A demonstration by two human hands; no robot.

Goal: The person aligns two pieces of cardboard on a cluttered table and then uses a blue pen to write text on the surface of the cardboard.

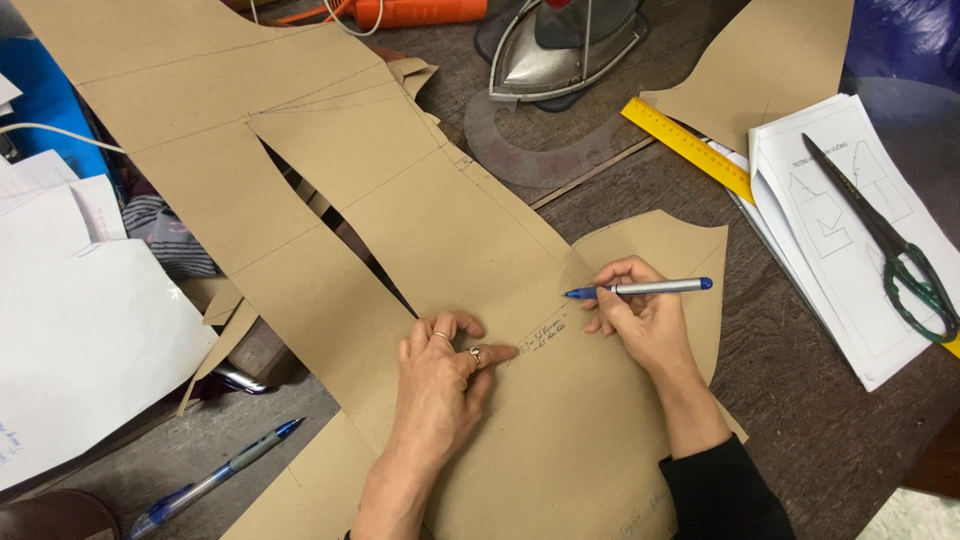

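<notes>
a big brown paper pattern piece point(470, 250) is lying flat on the dark wooden table point(800, 400). it is plain brown card paper with thin pencil lines across it and a long narrow slit cut into it. it is stretching from the top left down to the bottom middle. a small bit of handwriting is sitting on it between the two hands, too small to read.

the left hand point(440, 375) is lying flat on the paper with fingers spread, pressing it down and gripping nothing. it is wearing two rings. the right hand point(640, 315) is pinching a blue and silver pen point(640, 289), with the tip lying just above the paper beside the writing. i cannot tell if the tip is touching.

another brown paper piece point(770, 55) is lying at the top right, partly cut off by the edge. a silver iron point(560, 45) is sitting at the top, cut off too. a yellow ruler point(690, 148) is lying beside white sheets with drawings point(850, 230), and dark scissors with green handles point(890, 245) are resting on them. a clear curved ruler point(530, 150) is hard to make out against the table. a second blue pen point(215, 478) is lying at the bottom left, near white paper point(80, 330). a black sleeve is covering the right forearm.
</notes>
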